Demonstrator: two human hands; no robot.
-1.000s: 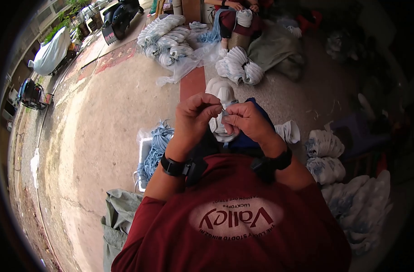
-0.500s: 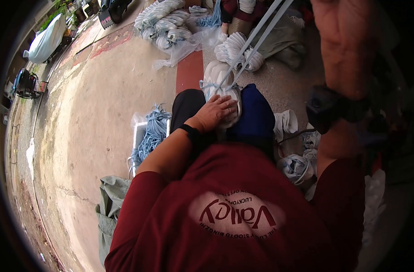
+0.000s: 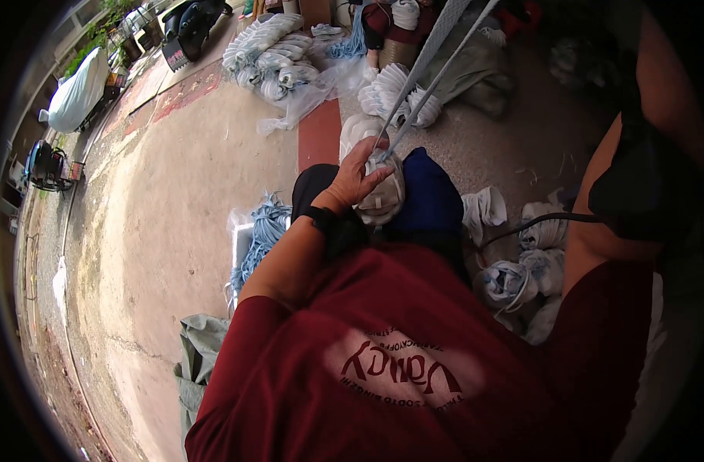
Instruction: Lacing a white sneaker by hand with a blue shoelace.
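I sit on the ground in a red shirt. My left hand [image 3: 357, 175] rests over my lap, fingers closed on a wound bundle of pale grey-white strap [image 3: 383, 202]. Two lengths of the same strap [image 3: 425, 73] run taut from the bundle up and to the right, out past the top edge. My right forearm [image 3: 652, 115], with a black wrist band [image 3: 637, 204], is raised high at the right. Its hand lies beyond the frame, so I cannot see what it holds.
Piles of wound white strap bundles [image 3: 263, 54] and more bundles [image 3: 398, 92] lie ahead on the concrete. A bag of blue strands [image 3: 263, 231] sits at my left. Finished rolls [image 3: 521, 269] lie at my right. A grey-green cloth [image 3: 198, 354] is beside my left hip. A seated person [image 3: 390, 23] is far ahead.
A second ago both hands met over the bundle. My right arm has since swung up and right, drawing the strap out long, while my left hand stays on the bundle.
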